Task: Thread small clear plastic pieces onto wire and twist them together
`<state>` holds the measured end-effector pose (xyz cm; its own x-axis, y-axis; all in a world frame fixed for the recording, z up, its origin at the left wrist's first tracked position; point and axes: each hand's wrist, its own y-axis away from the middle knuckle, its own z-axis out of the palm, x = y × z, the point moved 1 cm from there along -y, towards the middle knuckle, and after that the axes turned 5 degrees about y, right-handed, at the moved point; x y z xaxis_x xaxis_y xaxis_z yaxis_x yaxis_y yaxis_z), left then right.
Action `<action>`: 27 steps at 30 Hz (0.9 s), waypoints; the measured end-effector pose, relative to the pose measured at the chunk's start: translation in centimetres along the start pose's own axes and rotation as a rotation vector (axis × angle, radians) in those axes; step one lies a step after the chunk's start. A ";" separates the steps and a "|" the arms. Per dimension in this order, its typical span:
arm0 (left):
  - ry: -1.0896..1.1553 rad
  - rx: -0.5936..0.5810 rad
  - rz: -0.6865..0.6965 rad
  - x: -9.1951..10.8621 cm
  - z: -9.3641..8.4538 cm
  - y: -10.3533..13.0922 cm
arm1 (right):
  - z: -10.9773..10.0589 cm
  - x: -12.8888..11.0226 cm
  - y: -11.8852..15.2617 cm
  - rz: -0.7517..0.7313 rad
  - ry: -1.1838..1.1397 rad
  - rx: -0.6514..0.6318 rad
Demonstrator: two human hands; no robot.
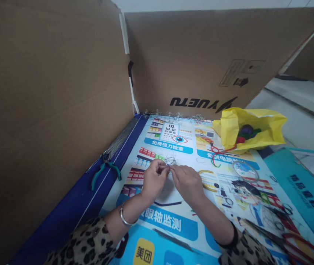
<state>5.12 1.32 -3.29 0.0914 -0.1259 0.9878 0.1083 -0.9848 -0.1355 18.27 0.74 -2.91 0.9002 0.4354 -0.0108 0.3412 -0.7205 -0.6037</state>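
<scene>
Silvery wire, a loose tangle point(170, 161), sits over the middle of the printed sheet point(186, 225); the left hand point(154, 179) and right hand point(188, 181) pinch its near end, fingertips almost meeting. Teal-handled pliers point(98, 176) lie left, by straight wires point(120, 138); a yellow bag point(230, 127) sits ahead, right.

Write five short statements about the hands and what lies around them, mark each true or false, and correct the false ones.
1. The left hand and right hand meet at a wire tangle. True.
2. The yellow bag lies left of both hands. False: it is to their right.
3. A silver bangle circles the left wrist. True.
4. The right hand holds the red-handled scissors. False: they lie apart, at the lower right.
5. Teal-handled pliers lie left of the hands. True.
</scene>
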 end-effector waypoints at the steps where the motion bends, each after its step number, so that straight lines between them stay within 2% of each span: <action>1: -0.024 -0.006 0.015 0.1 0.0 0.1 | 0.1 0.0 0.0 -0.001 0.023 -0.002; 8: -0.098 -0.020 0.054 0.1 -0.2 0.2 | 0.4 -0.1 0.2 0.027 0.077 0.005; 15: -0.102 -0.065 0.084 0.0 -0.2 0.4 | 0.5 0.1 0.2 -0.026 0.071 -0.023; 19: -0.035 -0.131 0.062 -0.2 -0.3 0.5 | 0.6 0.3 0.2 -0.010 0.064 -0.016; 23: -0.056 -0.124 0.047 -0.4 -0.2 0.3 | 0.8 0.4 0.2 0.011 0.026 0.046; 27: -0.054 -0.135 0.016 -0.5 0.1 0.3 | 1.1 0.5 0.3 0.071 -0.068 0.033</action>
<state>5.22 1.13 -3.82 0.1460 -0.1387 0.9795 -0.0269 -0.9903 -0.1362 18.50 1.31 -3.94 0.9008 0.4206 -0.1080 0.2671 -0.7328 -0.6258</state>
